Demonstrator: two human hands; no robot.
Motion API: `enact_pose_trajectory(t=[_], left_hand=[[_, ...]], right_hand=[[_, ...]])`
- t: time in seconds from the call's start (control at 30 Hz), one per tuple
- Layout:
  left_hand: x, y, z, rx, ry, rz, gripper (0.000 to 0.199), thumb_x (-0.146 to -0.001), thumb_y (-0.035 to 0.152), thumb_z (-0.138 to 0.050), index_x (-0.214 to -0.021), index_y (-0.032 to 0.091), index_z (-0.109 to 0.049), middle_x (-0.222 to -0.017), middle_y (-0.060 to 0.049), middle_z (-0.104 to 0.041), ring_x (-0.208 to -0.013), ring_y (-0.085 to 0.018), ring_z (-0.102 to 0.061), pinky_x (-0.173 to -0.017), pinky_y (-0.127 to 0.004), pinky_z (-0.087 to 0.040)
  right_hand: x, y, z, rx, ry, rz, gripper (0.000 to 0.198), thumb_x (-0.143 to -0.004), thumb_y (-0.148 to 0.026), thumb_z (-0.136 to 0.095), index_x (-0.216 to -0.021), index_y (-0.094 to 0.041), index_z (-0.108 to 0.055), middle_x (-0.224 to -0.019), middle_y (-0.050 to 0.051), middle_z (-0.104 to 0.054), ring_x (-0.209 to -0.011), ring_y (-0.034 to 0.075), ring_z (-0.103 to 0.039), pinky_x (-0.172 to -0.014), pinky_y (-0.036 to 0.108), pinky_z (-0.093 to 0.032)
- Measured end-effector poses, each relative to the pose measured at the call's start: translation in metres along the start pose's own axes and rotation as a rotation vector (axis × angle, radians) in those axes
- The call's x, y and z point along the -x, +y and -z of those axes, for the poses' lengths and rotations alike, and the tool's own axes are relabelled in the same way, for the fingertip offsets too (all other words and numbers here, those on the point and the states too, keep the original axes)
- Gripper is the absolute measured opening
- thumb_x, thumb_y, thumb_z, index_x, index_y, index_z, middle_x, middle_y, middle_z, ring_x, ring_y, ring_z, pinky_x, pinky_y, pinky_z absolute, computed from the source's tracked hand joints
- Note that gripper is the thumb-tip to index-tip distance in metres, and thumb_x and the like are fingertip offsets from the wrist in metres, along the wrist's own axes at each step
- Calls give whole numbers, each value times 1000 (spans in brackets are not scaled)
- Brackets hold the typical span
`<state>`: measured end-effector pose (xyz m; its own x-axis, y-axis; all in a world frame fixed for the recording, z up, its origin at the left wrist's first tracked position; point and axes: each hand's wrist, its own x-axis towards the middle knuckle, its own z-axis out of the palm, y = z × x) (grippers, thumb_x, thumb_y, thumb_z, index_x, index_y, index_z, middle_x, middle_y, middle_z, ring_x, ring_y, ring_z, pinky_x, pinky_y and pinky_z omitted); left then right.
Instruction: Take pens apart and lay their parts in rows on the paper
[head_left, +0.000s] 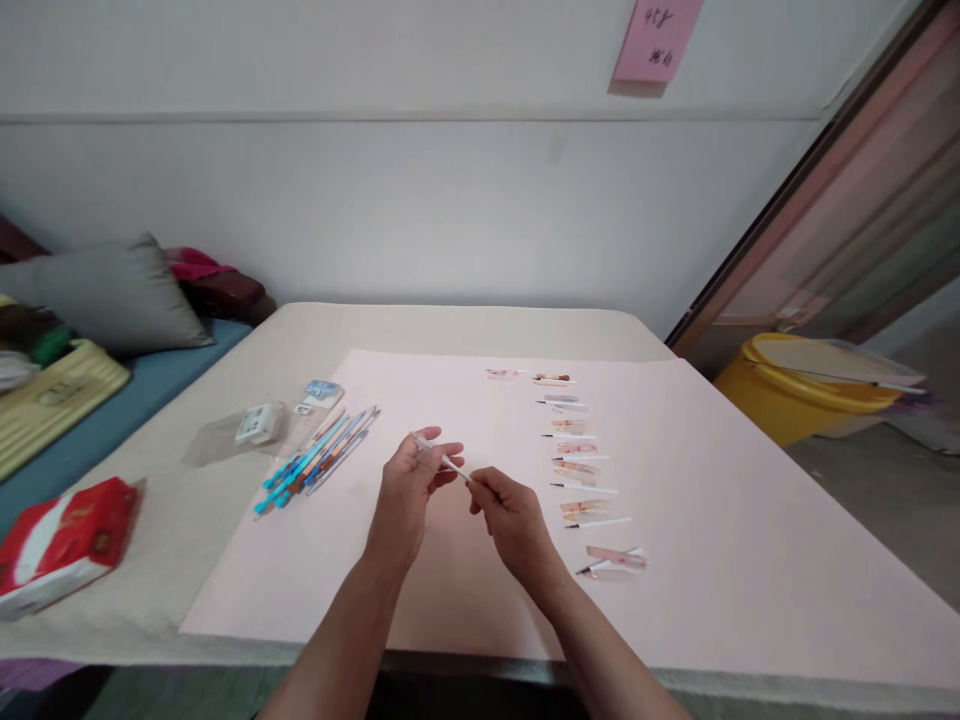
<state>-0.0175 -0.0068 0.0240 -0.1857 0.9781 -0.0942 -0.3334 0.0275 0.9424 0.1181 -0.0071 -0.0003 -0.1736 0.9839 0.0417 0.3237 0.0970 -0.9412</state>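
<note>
My left hand [418, 474] is closed round one end of a slim white pen refill [455, 468], held above the pale pink sheet. My right hand [507, 505] pinches the refill's other end between thumb and fingers. The fingers hide both ends, and I cannot tell if another small part is in the left hand. To the right lies a column of white refills with dark tips [585, 489], with clear pinkish and orange pen parts [577, 468] beside them. A bundle of blue, brown and grey pens [319, 460] lies to the left.
Left of the pens are a clear plastic bag [217, 440], a small white box [259, 424] and a blue-and-white packet [322, 392]. A red tissue pack [71, 540] lies at the table's left edge. A yellow bucket [795, 400] stands beyond the right edge.
</note>
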Motion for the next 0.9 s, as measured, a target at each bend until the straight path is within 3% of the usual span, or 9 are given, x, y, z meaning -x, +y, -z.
enact_pose_trajectory(t=[0.2, 0.33, 0.5, 0.6, 0.7, 0.9], left_hand=[[-6, -4, 6, -34, 34, -48, 28, -76, 40, -59, -90, 17, -51, -100, -12, -65, -86, -19, -62, -77, -33, -45], [-18, -7, 18, -88, 127, -87, 28, -73, 40, -61, -87, 18, -52, -96, -8, -65, -82, -16, -60, -73, -29, -45], [-41, -26, 30, -440, 184, -176, 22, -69, 36, -62, -79, 16, -61, -81, -3, -61, -71, -13, -53, -62, -22, -40], [-50, -48, 31, -692, 144, -142, 14, -69, 31, -58, -72, 18, -62, -64, 1, -56, -62, -13, -49, -58, -23, -36], [-53, -68, 31, -885, 103, -169, 11, -70, 26, -52, -66, 19, -59, -64, 2, -57, -62, -13, -50, -58, -24, -34], [-56, -81, 33, -1028, 68, -221, 13, -72, 27, -48, -64, 20, -56, -64, 0, -58, -62, -14, -49, -56, -24, -33]], right_hand=[[0, 2, 6, 86, -37, -12, 26, -86, -31, -43, -65, -20, -53, -54, -3, -52, -50, 10, -43, -50, 21, -31], [-7, 8, 22, 277, -30, -22, 23, -84, -26, -43, -64, -20, -54, -58, -2, -56, -55, 12, -48, -54, 22, -30], [-15, 15, 45, 346, 134, -58, 25, -83, -27, -42, -62, -21, -52, -58, -2, -56, -57, 13, -48, -54, 23, -29], [-16, 15, 48, 328, 160, -73, 24, -83, -27, -42, -61, -21, -52, -58, -2, -57, -57, 13, -48, -53, 23, -27], [-14, 13, 47, 374, 147, -100, 24, -82, -24, -43, -60, -20, -51, -57, -1, -56, -55, 13, -46, -51, 24, -24], [-13, 9, 46, 440, 144, -137, 24, -84, -25, -43, -63, -20, -54, -61, 0, -58, -56, 13, -46, -51, 25, -21]])
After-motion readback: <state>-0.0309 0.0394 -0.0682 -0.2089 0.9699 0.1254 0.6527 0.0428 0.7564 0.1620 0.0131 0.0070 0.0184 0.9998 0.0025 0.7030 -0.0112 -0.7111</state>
